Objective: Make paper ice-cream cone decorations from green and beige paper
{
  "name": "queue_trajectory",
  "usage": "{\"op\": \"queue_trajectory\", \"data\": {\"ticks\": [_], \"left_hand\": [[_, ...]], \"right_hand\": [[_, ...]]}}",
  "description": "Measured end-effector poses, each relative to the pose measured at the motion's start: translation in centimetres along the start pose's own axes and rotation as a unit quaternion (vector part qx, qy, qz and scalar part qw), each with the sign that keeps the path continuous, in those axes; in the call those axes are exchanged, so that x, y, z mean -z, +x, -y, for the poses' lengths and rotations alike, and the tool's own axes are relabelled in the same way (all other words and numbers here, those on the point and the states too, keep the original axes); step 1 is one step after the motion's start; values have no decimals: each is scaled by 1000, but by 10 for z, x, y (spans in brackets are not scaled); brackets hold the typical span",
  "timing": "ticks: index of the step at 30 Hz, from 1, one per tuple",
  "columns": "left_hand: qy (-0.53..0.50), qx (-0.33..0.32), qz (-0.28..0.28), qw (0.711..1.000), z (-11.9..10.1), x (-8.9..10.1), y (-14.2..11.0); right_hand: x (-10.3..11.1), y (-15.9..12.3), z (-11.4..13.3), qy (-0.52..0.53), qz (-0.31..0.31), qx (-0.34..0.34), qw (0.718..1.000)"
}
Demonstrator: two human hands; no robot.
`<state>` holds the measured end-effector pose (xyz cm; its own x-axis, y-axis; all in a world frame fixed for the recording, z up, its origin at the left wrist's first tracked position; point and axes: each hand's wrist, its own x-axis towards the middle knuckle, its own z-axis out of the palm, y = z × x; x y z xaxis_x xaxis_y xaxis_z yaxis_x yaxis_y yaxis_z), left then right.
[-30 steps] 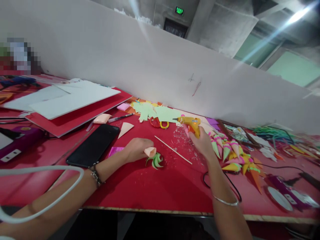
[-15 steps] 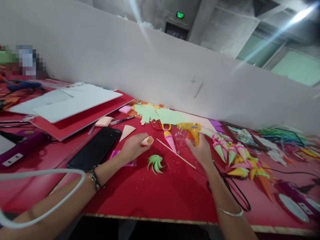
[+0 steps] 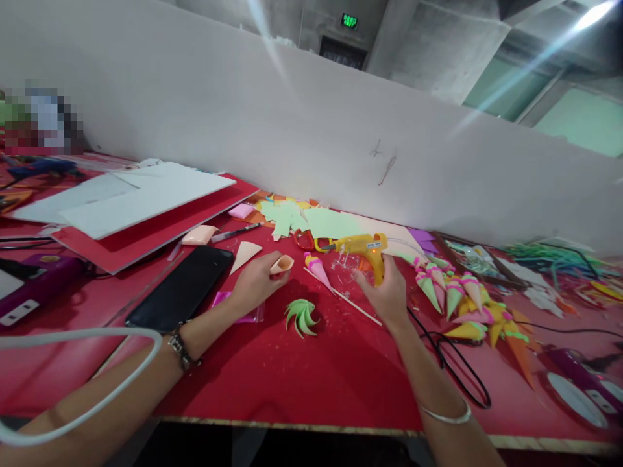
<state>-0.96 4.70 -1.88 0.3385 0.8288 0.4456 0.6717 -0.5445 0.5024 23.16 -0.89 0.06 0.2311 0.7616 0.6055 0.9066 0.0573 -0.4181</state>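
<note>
My left hand point(image 3: 256, 281) is closed around a small peach paper cone point(image 3: 281, 264), its open end facing up and right. In my right hand point(image 3: 387, 292) is a yellow hot glue gun point(image 3: 363, 246), gripped by its handle, with the nozzle pointing left. Between the hands, a green pinwheel-like paper piece point(image 3: 301, 316) lies on the red table point(image 3: 292, 383). Just beyond it are a thin wooden stick point(image 3: 357, 307) and a pink cone with a yellow top point(image 3: 318, 269). A flat peach paper piece point(image 3: 244, 255) rests behind my left hand.
A black phone point(image 3: 182, 288) lies left, near white boards point(image 3: 150, 201). Green paper scraps point(image 3: 331, 224) and red-handled scissors point(image 3: 305, 240) are at the back. Several decorated paper cones point(image 3: 452, 292) pile up right, beside a black cable point(image 3: 457, 370). A white partition point(image 3: 292, 130) stands behind.
The glue gun has been lifted slightly and shifted left in my right hand, its nozzle now showing. My left hand has moved a little left and up with the cone.
</note>
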Motion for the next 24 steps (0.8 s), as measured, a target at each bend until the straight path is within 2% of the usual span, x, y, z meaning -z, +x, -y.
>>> {"op": "queue_trajectory", "data": {"ticks": [3,8,14,18,24], "left_hand": [[1,1,-10,1000,0,0,0],[2,-23,-12,1000,-1,4,-3],[10,-75,-2,997,-3,8,-3],[40,-83,-15,996,-1,6,-2],[30,-103,-29,994,2,5,-2]], "right_hand": [[-2,-1,0,-4,-9,16,1000],[-5,-9,9,-27,-23,83,996],[-6,-16,20,-50,8,128,990],[-10,-19,23,-40,8,148,988],[-12,-22,26,-7,22,178,984]]}}
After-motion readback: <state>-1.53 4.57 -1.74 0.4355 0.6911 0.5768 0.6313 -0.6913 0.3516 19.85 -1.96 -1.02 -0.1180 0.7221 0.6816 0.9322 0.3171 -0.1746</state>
